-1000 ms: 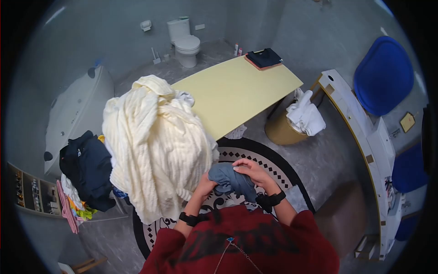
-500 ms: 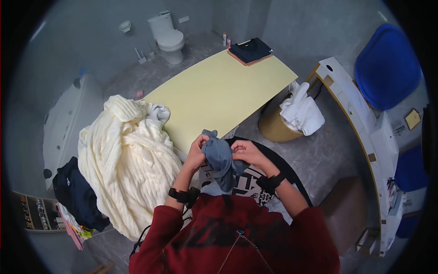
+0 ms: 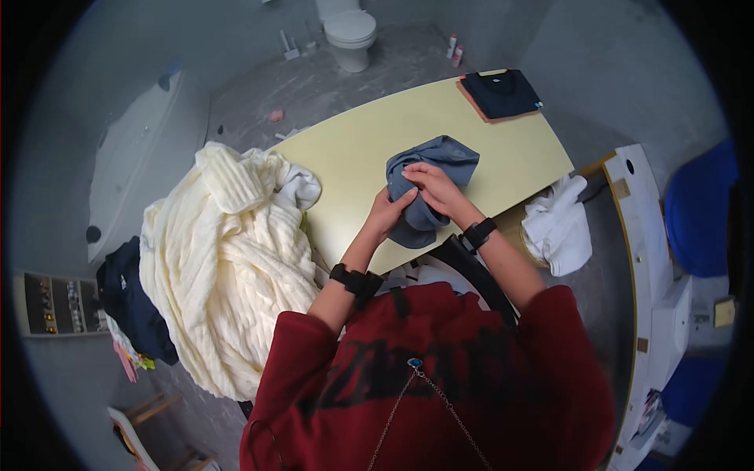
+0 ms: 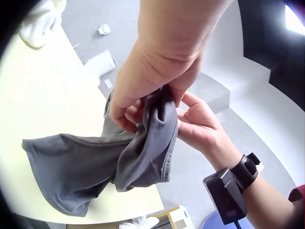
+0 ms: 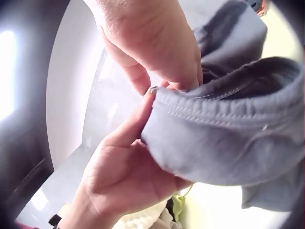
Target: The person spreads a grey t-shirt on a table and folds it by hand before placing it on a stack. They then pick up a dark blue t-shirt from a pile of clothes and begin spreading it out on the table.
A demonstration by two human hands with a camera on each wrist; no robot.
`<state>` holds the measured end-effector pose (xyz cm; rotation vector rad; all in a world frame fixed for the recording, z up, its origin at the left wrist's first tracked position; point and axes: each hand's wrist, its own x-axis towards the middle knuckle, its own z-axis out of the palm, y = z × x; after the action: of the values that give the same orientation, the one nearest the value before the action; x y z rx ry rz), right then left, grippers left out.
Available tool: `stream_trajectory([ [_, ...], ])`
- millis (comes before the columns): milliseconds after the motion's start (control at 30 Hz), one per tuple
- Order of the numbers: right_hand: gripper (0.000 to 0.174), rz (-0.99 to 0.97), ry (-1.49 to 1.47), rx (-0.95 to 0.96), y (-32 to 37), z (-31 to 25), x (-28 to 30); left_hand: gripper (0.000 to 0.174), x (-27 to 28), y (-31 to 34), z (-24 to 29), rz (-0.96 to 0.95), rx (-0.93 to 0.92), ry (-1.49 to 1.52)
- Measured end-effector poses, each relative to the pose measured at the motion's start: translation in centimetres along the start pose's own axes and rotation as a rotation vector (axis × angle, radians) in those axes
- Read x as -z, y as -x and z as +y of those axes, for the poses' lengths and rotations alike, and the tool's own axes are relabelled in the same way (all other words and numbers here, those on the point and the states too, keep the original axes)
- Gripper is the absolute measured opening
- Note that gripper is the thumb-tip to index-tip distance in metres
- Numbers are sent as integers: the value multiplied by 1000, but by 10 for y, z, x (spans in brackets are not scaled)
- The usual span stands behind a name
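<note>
Over the near part of the pale yellow table (image 3: 345,161), both hands hold a bunched grey-blue garment (image 3: 449,155). My left hand (image 3: 386,213) grips its stitched hem, thumb on top and fingers beneath in the right wrist view. On the other side, my right hand (image 3: 436,191) pinches the fabric close to the left thumb. The hem forms an open loop (image 5: 205,112), and a loose part of the garment (image 4: 66,164) spreads out over the tabletop in the left wrist view. Some right fingertips are hidden behind the hem.
A large cream blanket-like heap (image 3: 228,259) stands left of the table, with dark clothes (image 3: 133,302) beyond it. Folded dark and orange clothes (image 3: 503,93) lie at the table's far right corner. White cloth (image 3: 559,228) fills a basket at the right.
Both hands have carried the garment forward from above the rug to above the table. Its bundled fabric has opened out, and the hands have come closer together.
</note>
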<state>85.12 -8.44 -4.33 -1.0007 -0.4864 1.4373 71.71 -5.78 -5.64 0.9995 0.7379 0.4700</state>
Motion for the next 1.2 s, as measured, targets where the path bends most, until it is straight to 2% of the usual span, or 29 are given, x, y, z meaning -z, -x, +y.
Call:
stream_trajectory([
  [100, 16, -28, 145, -104, -35, 9, 29, 37, 21, -19, -22, 137, -76, 47],
  [167, 20, -194, 353, 79, -70, 32, 77, 34, 41, -26, -32, 235, -104, 41],
  [200, 25, -29, 106, -204, -62, 7, 63, 31, 54, -28, -35, 345, -110, 53],
  [300, 25, -76, 59, -145, -77, -11, 102, 27, 79, -21, -38, 595, -149, 177],
  [367, 24, -76, 64, -147, -83, -19, 117, 29, 84, -14, -36, 637, -152, 192],
  [433, 23, -75, 71, -143, -84, -21, 120, 38, 83, -13, -32, 472, 1, 385],
  [467, 23, -66, 123, -247, -71, -29, 107, 42, 74, -15, -28, 430, -13, 347],
  [500, 23, -55, 177, -349, -62, -32, 98, 42, 65, -17, -22, 438, -11, 347],
  [600, 20, -108, 215, -510, -53, -24, 70, 36, 38, -21, -3, 234, 16, 469],
  [633, 19, -116, 246, -591, -52, -23, 60, 36, 35, -25, -3, 238, 17, 470],
  [667, 19, -119, 245, -594, -55, -18, 58, 37, 33, -28, -3, 227, 45, 418],
  [700, 17, -199, 140, -533, -60, -10, 59, 37, 32, -32, -3, 216, 74, 365],
  [733, 16, -278, 35, -472, -64, -3, 62, 45, 39, -39, -13, 239, 49, 276],
  [767, 16, -277, 32, -476, -70, 4, 66, 45, 33, -36, -10, 242, 53, 277],
  [833, 13, -271, -26, -377, -82, 13, 73, 63, 17, -29, 3, 639, -90, -378],
  [867, 12, -254, -75, -350, -80, 9, 69, 79, 18, -30, 1, 565, -173, -408],
  [900, 12, -256, -76, -352, -80, 6, 64, 79, 16, -31, -2, 567, -172, -408],
  [967, 10, -261, -234, -336, -77, -1, 53, 80, 4, -33, -10, 260, -454, -700],
  [1000, 13, -283, -226, -331, -73, -7, 43, 78, -9, -33, -2, 164, -548, -684],
  [1033, 13, -286, -226, -332, -68, -12, 34, 78, -12, -39, -6, 167, -549, -685],
  [1100, 20, -334, -223, -371, -58, -24, 18, 65, -7, -55, -26, 388, -373, -469],
  [1133, 29, -342, -189, -384, -57, -27, 17, 42, 0, -63, -35, 442, -224, -349],
  [1167, 29, -342, -188, -386, -60, -26, 20, 42, 0, -63, -32, 443, -223, -348],
  [1200, 35, -368, 100, -275, -65, -23, 26, 34, 2, -62, -28, 431, -113, -11],
])
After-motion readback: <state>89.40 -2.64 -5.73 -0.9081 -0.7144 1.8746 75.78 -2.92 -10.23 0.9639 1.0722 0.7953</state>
